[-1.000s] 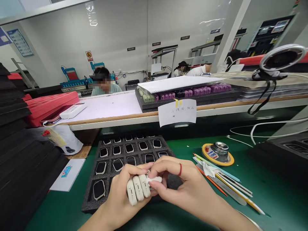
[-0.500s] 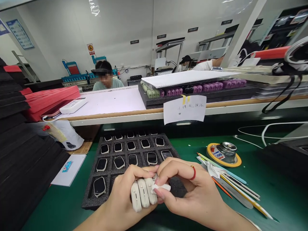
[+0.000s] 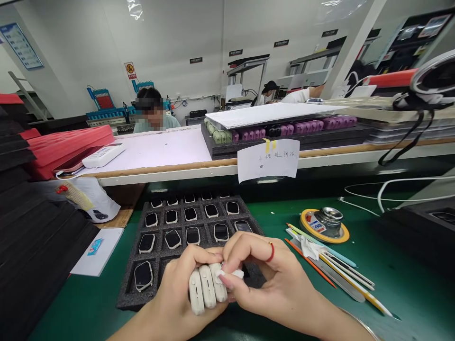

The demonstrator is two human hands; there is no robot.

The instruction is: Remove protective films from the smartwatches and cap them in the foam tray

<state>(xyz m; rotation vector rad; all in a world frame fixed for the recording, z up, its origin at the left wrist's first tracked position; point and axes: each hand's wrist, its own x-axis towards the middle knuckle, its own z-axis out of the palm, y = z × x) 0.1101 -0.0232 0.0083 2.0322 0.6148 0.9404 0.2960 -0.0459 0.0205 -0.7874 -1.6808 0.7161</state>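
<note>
Left hand grips three smooth white rounded casings; right hand pinches a small white pad above black foam tray.

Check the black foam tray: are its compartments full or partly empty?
Mostly full. The foam tray shows a watch case in nearly every visible compartment; the near ones behind the hands are hidden.

White walls rise behind a wooden-edged shelf over the green bench mat.
</note>
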